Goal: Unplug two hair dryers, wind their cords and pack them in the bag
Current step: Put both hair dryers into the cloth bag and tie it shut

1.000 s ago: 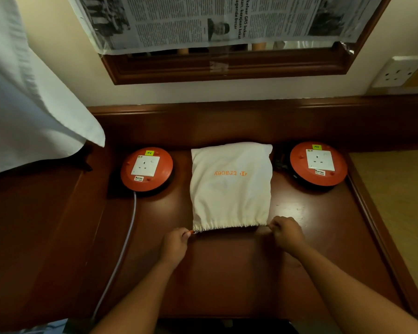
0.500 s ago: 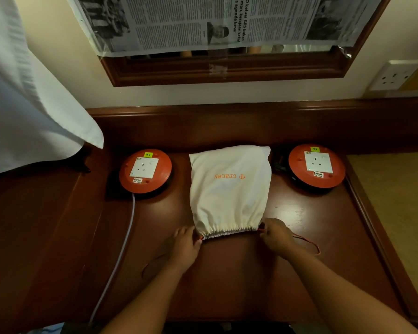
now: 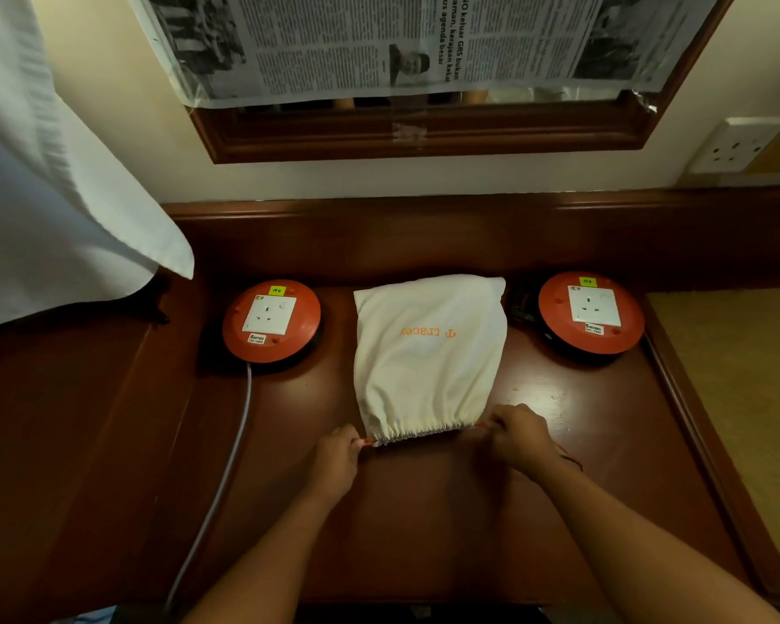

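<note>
while both fists pinch the thin orange drawstring (image 3: 568, 457), left hand (image 3: 334, 461) and right hand (image 3: 521, 439) cinch the bulging cream cloth bag (image 3: 428, 353) closed, i reckon.

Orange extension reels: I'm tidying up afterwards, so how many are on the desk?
2. One orange reel sits left of the cream bag, the other orange reel right of it. None seem hidden.

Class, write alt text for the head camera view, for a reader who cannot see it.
Two hands pinch the orange drawstring at either end of a cream cloth bag's gathered mouth, the left hand and right hand on a dark wooden desk. An orange socket reel lies on the bag's left and another on its right; both sockets show no plug.
</note>
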